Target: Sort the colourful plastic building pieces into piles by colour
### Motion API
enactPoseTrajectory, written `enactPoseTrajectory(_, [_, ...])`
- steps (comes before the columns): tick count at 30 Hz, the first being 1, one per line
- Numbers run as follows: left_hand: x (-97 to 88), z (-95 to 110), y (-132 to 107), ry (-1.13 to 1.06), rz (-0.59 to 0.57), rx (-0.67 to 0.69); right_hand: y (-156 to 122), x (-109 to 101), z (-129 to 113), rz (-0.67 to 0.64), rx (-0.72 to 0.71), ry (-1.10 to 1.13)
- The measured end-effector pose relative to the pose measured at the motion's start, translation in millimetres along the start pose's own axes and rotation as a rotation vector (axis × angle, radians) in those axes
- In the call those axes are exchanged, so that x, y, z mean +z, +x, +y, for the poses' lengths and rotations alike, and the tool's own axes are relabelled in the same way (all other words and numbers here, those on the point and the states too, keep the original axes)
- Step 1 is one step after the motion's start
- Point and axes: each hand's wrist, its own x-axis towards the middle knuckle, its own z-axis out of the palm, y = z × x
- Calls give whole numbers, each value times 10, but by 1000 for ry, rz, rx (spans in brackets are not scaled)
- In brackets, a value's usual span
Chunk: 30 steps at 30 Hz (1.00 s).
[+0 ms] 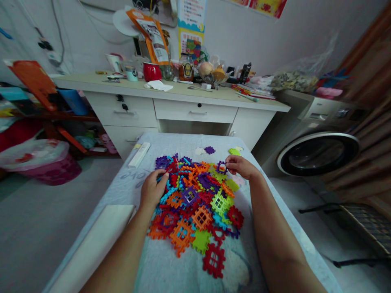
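A heap of colourful plastic interlocking building pieces (195, 195) lies on the cloth-covered table. Many are notched squares with window-like openings, in red, orange, purple, green and blue. My right hand (240, 166), at the heap's far right, pinches a purple window-shaped interlocking piece (222, 167) between thumb and fingertips. At the left side, my left hand (154, 186) is closed, thumb and index finger close together against red pieces (173, 167); what it grips, if anything, is hidden. Nearest me on the cloth lies a red square piece (214, 260).
A long white box (104, 232) lies along the table's left edge, and a smaller white box (139, 154) sits farther back. Beyond stands a white desk (195, 97) with jars and a red pot (152, 72). A washing machine (317, 134) is at right.
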Motion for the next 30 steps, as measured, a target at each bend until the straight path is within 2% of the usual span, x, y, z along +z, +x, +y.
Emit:
enactPoseTrajectory(3, [0,5,-2,-2,2,-4,51,14,32,181,-79,108])
enactPoseTrajectory(6, [0,5,-1,0,2,-7,207,63,136,400,-135,107])
enactPoseTrajectory(11, [-7,7,6,-4,-3,-4,640,156,311,650,-115,-124])
enactPoseTrajectory(15, [-9,4,6,-12,-7,1,946,165,316,771,-60,-395])
enactPoseTrajectory(19, [-1,-5,7,-15,-12,-1,1111,158,265,806,-9,-557])
enactPoseTrajectory(22, [-6,-1,8,-22,-17,-6,1168,175,251,779,29,-626])
enactPoseTrajectory(26, [-22,20,8,-23,-28,-8,1183,223,248,628,51,-669])
enactPoseTrajectory(30, [-27,39,5,-22,-21,-10,1093,228,239,502,-8,-582])
